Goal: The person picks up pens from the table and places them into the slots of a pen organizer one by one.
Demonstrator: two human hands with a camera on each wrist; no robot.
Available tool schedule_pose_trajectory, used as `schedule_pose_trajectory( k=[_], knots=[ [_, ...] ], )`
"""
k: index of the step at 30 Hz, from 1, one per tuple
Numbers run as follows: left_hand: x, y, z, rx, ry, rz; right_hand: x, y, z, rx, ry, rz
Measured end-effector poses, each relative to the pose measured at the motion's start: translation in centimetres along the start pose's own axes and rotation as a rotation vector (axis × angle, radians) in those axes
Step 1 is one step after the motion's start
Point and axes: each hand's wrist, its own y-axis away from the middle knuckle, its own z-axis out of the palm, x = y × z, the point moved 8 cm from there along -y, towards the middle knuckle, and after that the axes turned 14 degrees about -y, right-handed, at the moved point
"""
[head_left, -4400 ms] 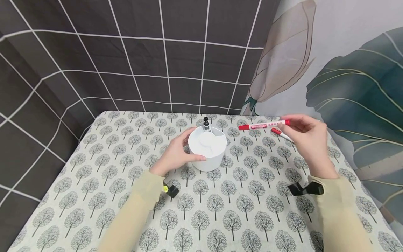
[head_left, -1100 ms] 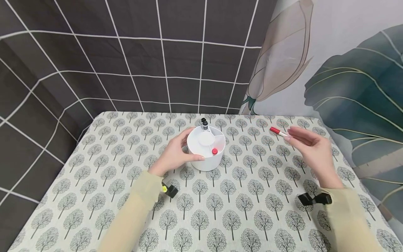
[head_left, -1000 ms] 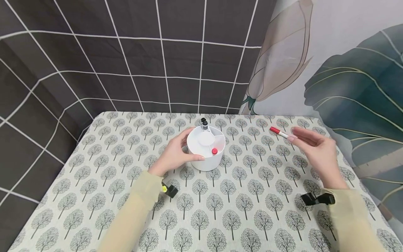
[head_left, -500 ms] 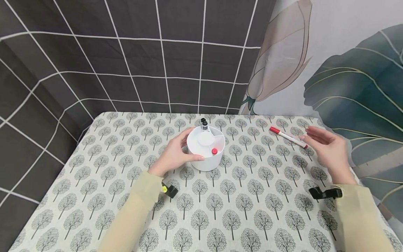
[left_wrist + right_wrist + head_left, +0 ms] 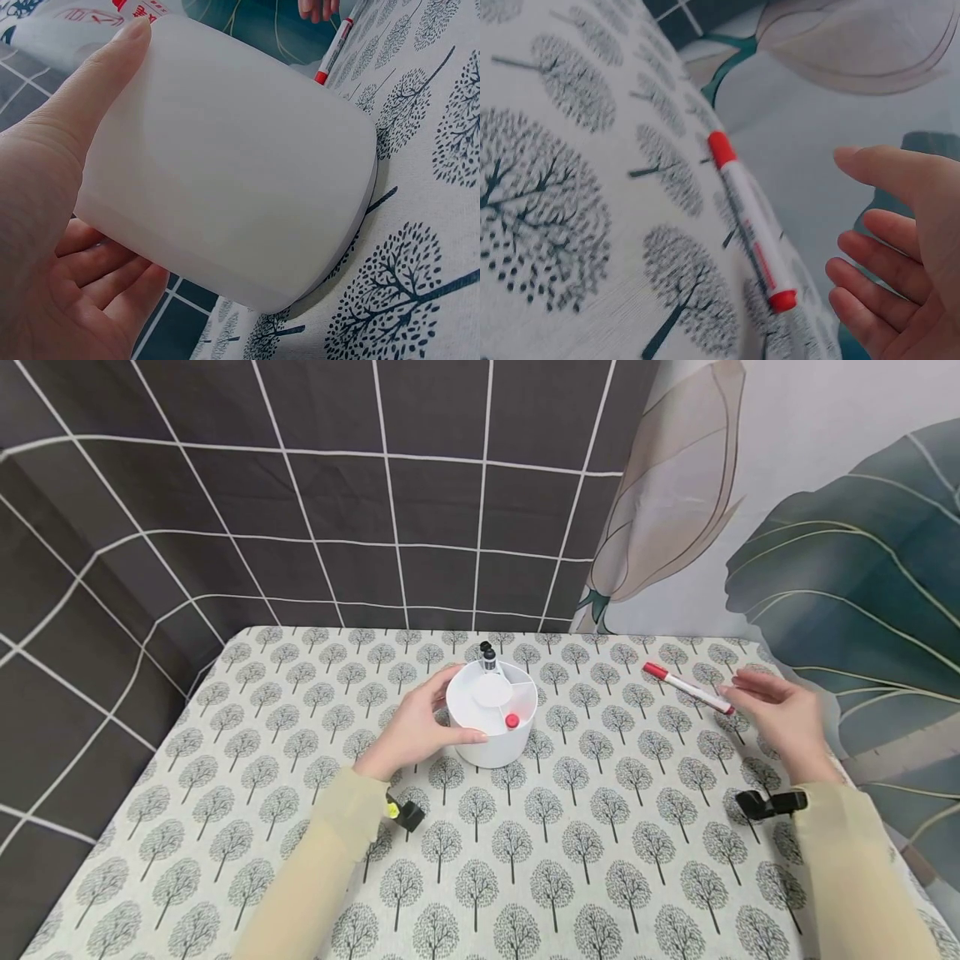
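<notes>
My left hand (image 5: 416,727) grips a white round pen holder (image 5: 491,750) standing on the table, thumb over its front rim and fingers behind its left side. In the left wrist view the holder's smooth wall (image 5: 240,165) hides most of the fingertips. Black-capped markers (image 5: 489,660) poke up from its back compartment; a red marker end (image 5: 512,720) shows in a front right one. A red-capped whiteboard marker (image 5: 686,687) lies on the cloth at right. Beside its tail end hovers my right hand (image 5: 783,714). The right wrist view shows the hand apart from the marker (image 5: 754,225), fingers loosely bent, holding nothing.
A tree-print cloth (image 5: 555,860) covers the table. Behind it hangs a dark grid-patterned curtain (image 5: 337,527); a leaf-print curtain (image 5: 847,593) hangs on the right, close to my right hand. Black wrist mounts (image 5: 768,804) sit on both wrists.
Earlier my right hand held a red marker in the air; now a red end stands in the holder. That hand has since moved right along the lying marker. My left hand stays put.
</notes>
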Motion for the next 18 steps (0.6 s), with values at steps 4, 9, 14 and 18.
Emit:
schedule_pose_trajectory(
  k=[4, 9, 14, 18],
  knots=[
    [0.0, 0.0, 0.0, -0.002, -0.008, -0.001, 1.2, -0.2, 0.0, -0.011, 0.095, 0.019],
    [0.0, -0.1, 0.0, -0.002, -0.008, 0.005, 2.2, -0.4, 0.2, -0.031, 0.205, 0.015],
    [0.0, -0.1, 0.1, 0.0, -0.003, 0.01, 2.9, -0.8, 0.4, -0.047, 0.231, 0.017],
    [0.0, 0.0, 0.0, -0.002, -0.004, 0.002, 3.1, -1.0, 0.6, -0.038, 0.287, 0.009]
  ],
)
